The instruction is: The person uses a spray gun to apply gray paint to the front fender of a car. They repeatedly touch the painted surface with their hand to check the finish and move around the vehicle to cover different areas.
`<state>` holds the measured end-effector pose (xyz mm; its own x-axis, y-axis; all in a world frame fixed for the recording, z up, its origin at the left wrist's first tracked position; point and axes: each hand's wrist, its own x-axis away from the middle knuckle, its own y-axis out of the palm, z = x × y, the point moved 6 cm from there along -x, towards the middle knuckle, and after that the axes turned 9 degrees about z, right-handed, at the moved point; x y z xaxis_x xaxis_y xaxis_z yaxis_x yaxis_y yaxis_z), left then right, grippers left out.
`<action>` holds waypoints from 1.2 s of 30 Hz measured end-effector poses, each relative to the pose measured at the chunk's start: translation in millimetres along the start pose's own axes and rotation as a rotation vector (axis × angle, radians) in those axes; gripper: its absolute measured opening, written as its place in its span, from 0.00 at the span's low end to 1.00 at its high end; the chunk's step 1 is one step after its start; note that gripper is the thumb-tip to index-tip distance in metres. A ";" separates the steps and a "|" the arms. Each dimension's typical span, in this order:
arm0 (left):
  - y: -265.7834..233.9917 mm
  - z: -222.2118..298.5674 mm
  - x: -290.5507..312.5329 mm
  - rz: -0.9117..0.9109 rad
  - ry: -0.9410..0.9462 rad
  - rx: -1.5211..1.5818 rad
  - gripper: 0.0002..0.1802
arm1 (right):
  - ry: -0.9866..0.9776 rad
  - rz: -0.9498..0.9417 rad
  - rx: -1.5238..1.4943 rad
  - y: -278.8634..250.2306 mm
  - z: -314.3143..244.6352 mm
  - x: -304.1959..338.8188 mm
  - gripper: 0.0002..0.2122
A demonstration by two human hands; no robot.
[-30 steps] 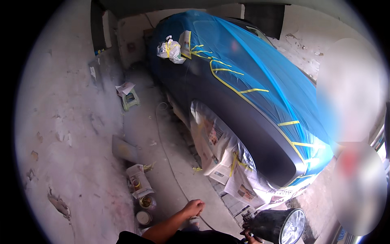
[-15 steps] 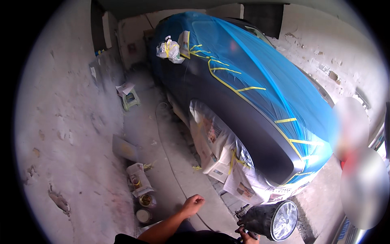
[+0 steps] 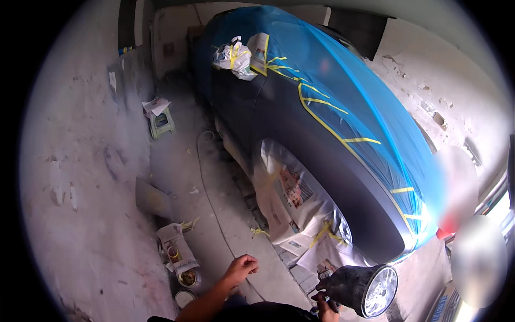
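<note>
My right hand, at the bottom right of centre, is closed around the handle of what looks like a spray gun. Its wide dark cup ends in a round, pale, smeared lid facing right and up. The gun is near the front of a dark grey car fender, apart from it. My left hand hangs over the floor with its fingers curled, and nothing shows in it. Behind it a thin hose runs along the floor. Blue film edged with yellow tape covers the hood and windows; newspaper fills the wheel arch.
By the left wall are a small green stool with paper on it, a leaning panel, newspaper and an open can. A crumpled wrapped mirror juts from the car. Boxes stand at lower right.
The view has shifted, so the car's front sits lower and further right. My left hand is slightly further left, fingers still curled. My right hand keeps its hold on the spray gun.
</note>
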<state>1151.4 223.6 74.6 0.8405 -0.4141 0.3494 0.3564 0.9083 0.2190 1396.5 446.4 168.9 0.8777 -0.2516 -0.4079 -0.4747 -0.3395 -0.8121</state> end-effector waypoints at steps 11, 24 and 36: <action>-83.6 57.6 -63.4 0.053 0.044 -0.072 0.11 | 0.280 0.093 -0.440 25.7 -75.5 -139.9 0.12; -100.1 118.4 -208.8 0.018 -0.060 -0.387 0.11 | 0.777 0.333 -0.980 72.5 -20.2 -283.1 0.20; -65.9 290.0 -399.7 0.048 0.441 -0.746 0.17 | 0.535 0.325 -0.708 78.4 -43.1 -390.2 0.10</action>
<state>673.7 312.0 184.7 0.8879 -0.4538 -0.0761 0.3612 0.7899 -0.4956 1014.0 478.9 282.3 0.6323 -0.7533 -0.1810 -0.7743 -0.6072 -0.1783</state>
